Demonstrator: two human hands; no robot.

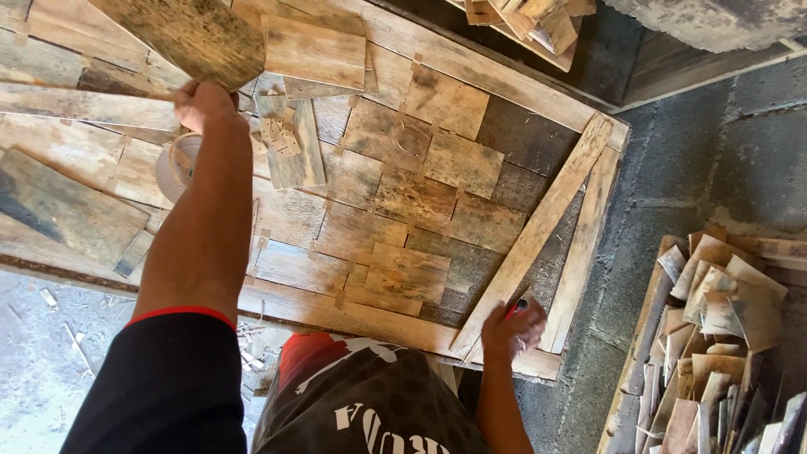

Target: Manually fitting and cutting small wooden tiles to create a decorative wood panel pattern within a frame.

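Grey block wall (723,160), concrete floor (42,378), sunlit wood scraps (714,336).

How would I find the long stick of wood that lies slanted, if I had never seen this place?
Start at the big square panel of patchwork wooden tiles. Go to its right-hand side, where the person's right hand holds a small red and black tool. From there the long pale wooden slat runs up towards the panel's far corner; it alone lies diagonally across the tiles, while its neighbours sit square.

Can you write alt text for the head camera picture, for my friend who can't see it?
Seen from above, a person's left hand lifts a weathered board over a panel of patchwork wood pieces. Their right hand holds a red marker against a diagonal slat.
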